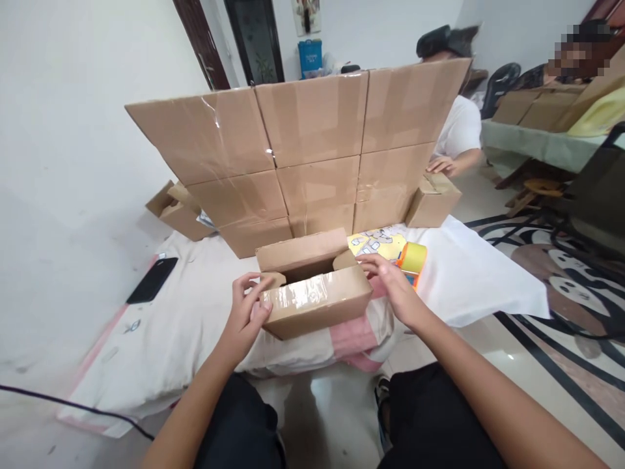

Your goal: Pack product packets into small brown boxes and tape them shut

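In the head view, an open cardboard box (pixel 319 319) sits at the near edge of a cloth (pixel 205 319), its opening up and clear tape along its near side. The left hand (pixel 248 309) has hold of its left end, fingers bent over the flap and thumb on the near taped side. The right hand (pixel 388 277) is at the right end, fingers loosely extended with the tips by the rim; whether they grip it I cannot tell. Just right of that hand is a yellow tape roll in an orange holder (pixel 413 257). Behind stands a wall of taped boxes (pixel 317 130). A black phone (pixel 152 280) lies left; at far right, another person's hand (pixel 442 164) rests on a small box (pixel 432 205).
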`<state>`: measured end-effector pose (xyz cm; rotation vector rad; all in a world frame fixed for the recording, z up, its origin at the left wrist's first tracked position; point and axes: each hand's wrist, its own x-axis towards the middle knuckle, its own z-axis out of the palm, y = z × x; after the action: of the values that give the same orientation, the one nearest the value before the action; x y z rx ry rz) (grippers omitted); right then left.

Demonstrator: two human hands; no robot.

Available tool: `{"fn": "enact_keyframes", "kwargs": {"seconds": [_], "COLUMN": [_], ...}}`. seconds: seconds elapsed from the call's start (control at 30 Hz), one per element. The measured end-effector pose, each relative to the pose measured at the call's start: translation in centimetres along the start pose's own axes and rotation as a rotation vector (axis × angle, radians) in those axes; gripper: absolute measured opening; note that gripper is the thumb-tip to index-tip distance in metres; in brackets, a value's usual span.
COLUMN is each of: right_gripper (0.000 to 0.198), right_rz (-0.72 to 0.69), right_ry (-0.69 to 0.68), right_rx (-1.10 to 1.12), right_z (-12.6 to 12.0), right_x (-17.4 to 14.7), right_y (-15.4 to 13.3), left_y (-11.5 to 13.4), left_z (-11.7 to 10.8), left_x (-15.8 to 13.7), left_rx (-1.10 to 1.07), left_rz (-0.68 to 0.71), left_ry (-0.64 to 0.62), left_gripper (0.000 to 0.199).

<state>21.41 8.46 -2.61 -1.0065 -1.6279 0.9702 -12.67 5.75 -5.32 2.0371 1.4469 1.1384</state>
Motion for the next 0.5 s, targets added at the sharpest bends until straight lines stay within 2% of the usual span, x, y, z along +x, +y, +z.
{"fn": "enact_keyframes", "kwargs": {"seconds": [0.1,0.23,0.3,0.37,0.4,0.5], "right_gripper": [0.042,0.046,0.048,0.046,0.042,0.032], "right_rz": [0.022,-0.001,0.052,0.060,0.027,-0.138], "right_ry": [0.059,0.107,0.105,0.098,0.097,0.106], "right_rx": [0.009,0.086,0.174,0.215,0.198,0.030], "right_z": [1.0,1.5,1.4,1.2,1.1,0.9], "right_x": [0.4,1.8,2.7,3.5,3.8,4.2], "right_y": [0.5,0.8,0.9,1.1,1.1,1.0], "left_y": [-0.2,-0.6,-0.7,-0.7,-0.7,-0.2], "left_z": [1.2,1.9,1.9,1.6,1.3,0.4], "left_x": [0.4,0.6,0.6,0.6,0.6,0.7], "left_rx": [-0.160,-0.321,-0.325,-0.262,-0.204,-0.019], "left_rz": [-0.151,-0.155,-0.148,-0.069,-0.009,0.129], "left_ry": [0.064,0.017,0.065,0.129,0.132,0.031], "left_gripper": [0.069,0.087,0.089,0.081,0.068,0.028]}}
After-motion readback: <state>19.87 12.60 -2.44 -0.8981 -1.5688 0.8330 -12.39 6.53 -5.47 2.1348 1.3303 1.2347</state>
